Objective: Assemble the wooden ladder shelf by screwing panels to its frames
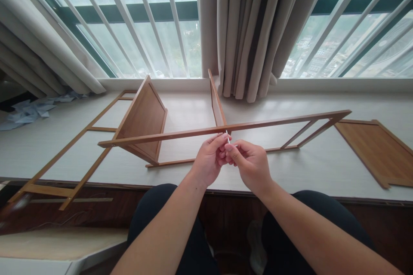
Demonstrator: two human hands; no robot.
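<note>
at far left, crumpled pale paper (pixel 30 111) lies on the wide window ledge (pixel 180 114) below the left curtain (pixel 38 47). next right, a flat wooden ladder-style frame (pixel 69 159) lies on the ledge, its near end overhanging the front edge. beyond it a wooden shelf panel (pixel 142 120) stands tilted on edge, fitted into the partly built rack. a long wooden rail (pixel 180 133) crosses the view from the panel's near corner toward the right, rising slightly. a second, narrower upright panel (pixel 217 103) stands at centre, meeting the rail just above the hands. left hand (pixel 208 161) is closed, fingertips pinched together against those of the right hand. a small thin pale pin-like piece (pixel 227 137) sticks up from the joined fingertips, just below the rail and close to it; contact with the rail cannot be told, nor which hand grips it. right hand (pixel 251 165) is likewise closed in a pinch, thumb and forefinger meeting the left. behind, the centre curtain (pixel 251 30) hangs to the ledge. at far right a loose flat wooden panel (pixel 377 150) lies on the ledge, apart from the rack.
</note>
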